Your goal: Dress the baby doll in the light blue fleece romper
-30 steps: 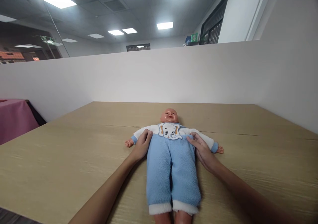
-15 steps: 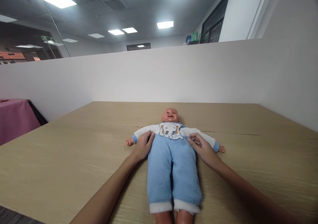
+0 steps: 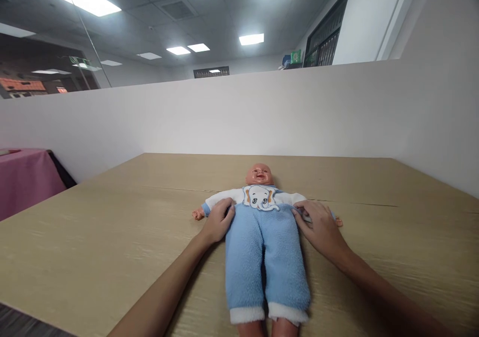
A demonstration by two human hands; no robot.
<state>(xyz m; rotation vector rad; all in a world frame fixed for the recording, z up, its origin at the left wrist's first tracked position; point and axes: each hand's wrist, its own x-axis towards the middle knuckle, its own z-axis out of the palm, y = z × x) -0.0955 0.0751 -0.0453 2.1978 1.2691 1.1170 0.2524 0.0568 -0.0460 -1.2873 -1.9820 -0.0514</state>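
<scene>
A baby doll point(image 3: 259, 175) lies on its back on the wooden table point(image 3: 93, 227), head away from me and arms spread. It wears a white top with blue cuffs and an elephant patch point(image 3: 260, 197), and fluffy blue trousers point(image 3: 245, 257) with white hems. My left hand point(image 3: 219, 220) is closed at the left side of the trousers' waist, thumb on the cloth. My right hand point(image 3: 318, 222) pinches the trousers' waist edge on the right side and covers part of the doll's sleeve. The fingertips of both hands are partly hidden.
A low white partition point(image 3: 262, 112) stands behind the table and along its right side. At the far left is a table with a pink cloth point(image 3: 28, 182). The doll's feet are cut off by the bottom of the view.
My right hand has shifted slightly right and turned over, its back now facing up, and the waist edge is drawn outward. My left hand stays at the waist. The view has shifted slightly.
</scene>
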